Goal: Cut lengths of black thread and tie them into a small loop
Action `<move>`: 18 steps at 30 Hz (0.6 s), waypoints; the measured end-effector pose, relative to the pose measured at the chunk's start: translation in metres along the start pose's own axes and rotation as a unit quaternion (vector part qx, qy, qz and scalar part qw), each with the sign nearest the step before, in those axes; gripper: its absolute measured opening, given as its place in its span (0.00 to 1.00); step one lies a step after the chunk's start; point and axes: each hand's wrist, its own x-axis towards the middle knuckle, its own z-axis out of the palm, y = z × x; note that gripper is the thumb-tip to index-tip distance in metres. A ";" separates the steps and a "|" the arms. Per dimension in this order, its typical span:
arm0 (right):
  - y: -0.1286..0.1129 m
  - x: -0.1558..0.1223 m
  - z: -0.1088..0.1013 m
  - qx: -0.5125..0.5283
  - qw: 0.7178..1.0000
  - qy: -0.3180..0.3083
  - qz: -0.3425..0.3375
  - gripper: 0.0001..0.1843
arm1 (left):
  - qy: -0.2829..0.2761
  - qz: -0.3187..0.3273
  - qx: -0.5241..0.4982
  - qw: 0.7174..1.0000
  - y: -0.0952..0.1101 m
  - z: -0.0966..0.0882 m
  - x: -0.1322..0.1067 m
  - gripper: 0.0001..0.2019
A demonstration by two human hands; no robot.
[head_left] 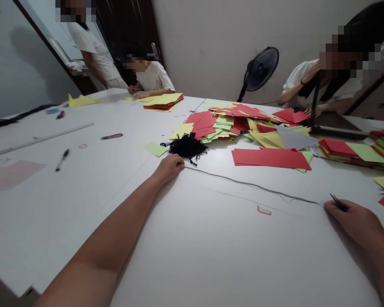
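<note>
A black thread [252,185] lies stretched across the white table [192,256] between my two hands. My left hand [169,167] is closed on its far end, right beside a tangled black bundle of thread [187,146]. My right hand [355,221] is closed on the near end and also grips a thin dark tool [338,202], maybe scissors or tweezers. A small red outline piece [264,210] lies just below the thread.
Heaps of red, green and yellow paper sheets [243,123] cover the far right of the table. Pens [62,159], a long ruler [38,140] and a pink sheet [13,174] lie left. Three other people sit or stand at the far edges; a fan [260,70] stands behind.
</note>
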 end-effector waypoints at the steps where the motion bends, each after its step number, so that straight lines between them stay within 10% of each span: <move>1: -0.002 -0.002 -0.001 0.000 1.000 -0.006 -0.001 0.10 | 0.001 0.002 0.008 1.000 0.001 0.001 0.000 0.08; 18: 0.020 -0.003 -0.018 -0.126 0.991 0.037 0.036 0.08 | -0.022 0.010 0.081 0.996 -0.004 0.002 0.011 0.08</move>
